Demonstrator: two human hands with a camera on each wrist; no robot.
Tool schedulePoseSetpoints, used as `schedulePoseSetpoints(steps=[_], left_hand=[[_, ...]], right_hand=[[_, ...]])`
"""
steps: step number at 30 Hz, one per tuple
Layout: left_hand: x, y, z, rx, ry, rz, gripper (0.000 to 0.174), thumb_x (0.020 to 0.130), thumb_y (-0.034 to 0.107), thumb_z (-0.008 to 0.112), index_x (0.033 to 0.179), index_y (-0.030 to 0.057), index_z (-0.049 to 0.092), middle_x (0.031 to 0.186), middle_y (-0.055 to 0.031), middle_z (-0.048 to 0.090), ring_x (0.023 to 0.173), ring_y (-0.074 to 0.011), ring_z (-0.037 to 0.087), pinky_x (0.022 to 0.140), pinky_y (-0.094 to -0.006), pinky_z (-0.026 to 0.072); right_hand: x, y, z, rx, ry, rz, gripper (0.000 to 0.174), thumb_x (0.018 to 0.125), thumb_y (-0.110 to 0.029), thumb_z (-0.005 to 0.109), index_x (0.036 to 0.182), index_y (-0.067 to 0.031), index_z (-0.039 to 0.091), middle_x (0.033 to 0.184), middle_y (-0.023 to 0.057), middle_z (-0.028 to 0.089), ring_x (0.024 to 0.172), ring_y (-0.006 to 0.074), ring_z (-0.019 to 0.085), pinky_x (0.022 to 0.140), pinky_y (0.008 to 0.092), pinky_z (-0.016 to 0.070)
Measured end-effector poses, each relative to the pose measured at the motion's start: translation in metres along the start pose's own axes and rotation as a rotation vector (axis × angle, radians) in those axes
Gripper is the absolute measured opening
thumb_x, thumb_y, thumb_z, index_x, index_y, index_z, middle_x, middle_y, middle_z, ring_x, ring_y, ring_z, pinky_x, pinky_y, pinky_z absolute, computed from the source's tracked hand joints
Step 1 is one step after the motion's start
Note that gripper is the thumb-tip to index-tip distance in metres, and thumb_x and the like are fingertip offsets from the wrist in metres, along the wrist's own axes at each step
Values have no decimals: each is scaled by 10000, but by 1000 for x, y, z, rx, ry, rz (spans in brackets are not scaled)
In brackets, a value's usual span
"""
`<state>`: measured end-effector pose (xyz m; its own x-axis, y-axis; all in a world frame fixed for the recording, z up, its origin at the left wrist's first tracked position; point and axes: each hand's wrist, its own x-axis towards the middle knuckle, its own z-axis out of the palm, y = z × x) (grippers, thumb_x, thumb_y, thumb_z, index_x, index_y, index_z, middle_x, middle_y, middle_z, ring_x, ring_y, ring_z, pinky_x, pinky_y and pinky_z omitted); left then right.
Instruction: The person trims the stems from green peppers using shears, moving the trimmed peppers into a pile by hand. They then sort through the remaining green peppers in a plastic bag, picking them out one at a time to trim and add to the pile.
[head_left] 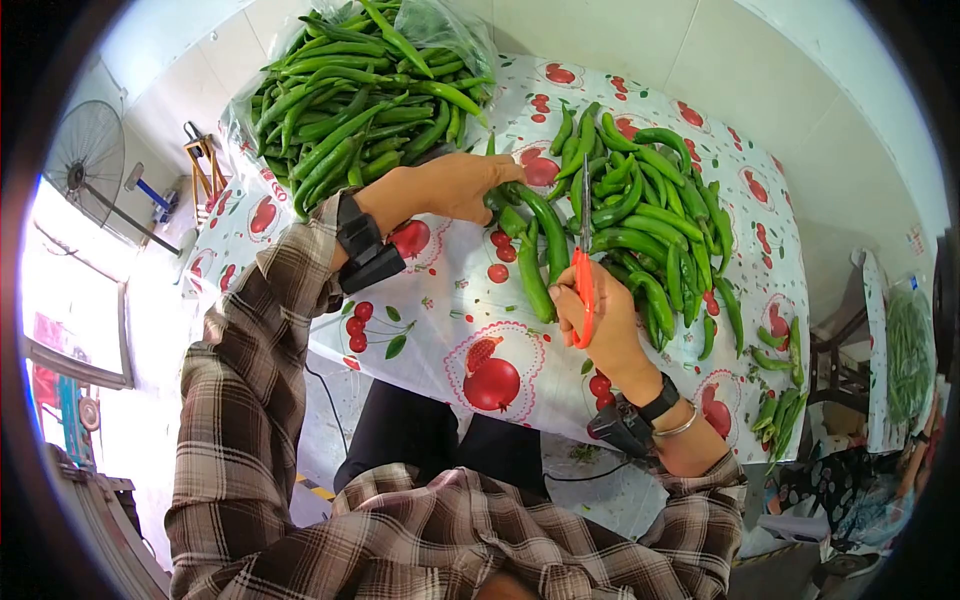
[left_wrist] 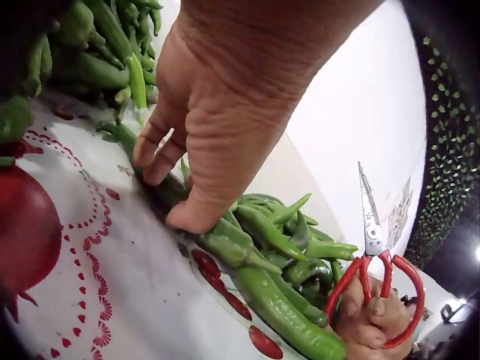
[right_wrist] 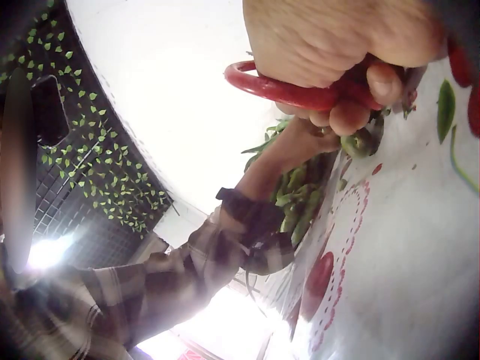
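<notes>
Worktop cloth [head_left: 470, 320] is showing printed pomegranates, fan [head_left: 85, 155] at ten o'clock, left hand [head_left: 455, 185] fingers pinching a pepper [head_left: 548, 235], right hand [head_left: 600, 320] fingers gripping scissors [head_left: 583, 262].

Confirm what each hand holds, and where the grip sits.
Right hand grips the red scissors by their handle loops. Left hand touches the end of a green pepper; a closed grip cannot be told.

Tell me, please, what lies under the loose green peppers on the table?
A white tablecloth printed with red fruit lies under the loose peppers. The table itself is hidden by the cloth, and the print directly beneath the pile is covered.
</notes>
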<state>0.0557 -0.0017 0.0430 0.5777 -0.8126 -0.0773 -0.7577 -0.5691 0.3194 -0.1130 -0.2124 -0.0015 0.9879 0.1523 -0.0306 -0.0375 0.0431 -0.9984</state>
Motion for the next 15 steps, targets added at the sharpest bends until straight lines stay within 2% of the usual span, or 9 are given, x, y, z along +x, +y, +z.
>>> schedulePoseSetpoints(steps=[3, 10, 13, 15], left_hand=[[-4, 3, -2, 52, -1, 16, 621, 663, 112, 689, 1254, 85, 501, 1233, -122, 525, 1051, -350, 572, 895, -425, 472], [-3, -9, 10, 68, 18, -29, 611, 663, 116, 695, 1245, 80, 513, 1193, -124, 555, 1079, -341, 563, 918, -400, 464], [-7, 2, 3, 16, 61, -70, 595, 658, 132, 701, 1226, 85, 532, 1180, -127, 565, 1061, -339, 574, 902, -400, 469], [-11, 4, 1, -4, 70, -120, 540, 655, 143, 707, 1171, 84, 560, 1134, -108, 562, 997, -332, 594, 863, -402, 478]], right_hand=[[0, 1, 0, -4, 1, -19, 107, 896, -93, 612, 896, -30, 525, 618, 10, 498, 497, 74, 462, 457, 234, 379], [1, 0, 0, -5, 10, -42, 106, 898, -82, 611, 892, -23, 523, 616, 8, 493, 486, 76, 465, 455, 236, 377], [0, -1, -1, -3, 18, -51, 105, 899, -82, 611, 892, -23, 524, 622, 7, 496, 483, 76, 466, 450, 235, 381], [1, -1, -1, -1, 25, -52, 105, 901, -83, 610, 891, -24, 524, 625, 6, 497, 483, 75, 468, 448, 235, 383]])
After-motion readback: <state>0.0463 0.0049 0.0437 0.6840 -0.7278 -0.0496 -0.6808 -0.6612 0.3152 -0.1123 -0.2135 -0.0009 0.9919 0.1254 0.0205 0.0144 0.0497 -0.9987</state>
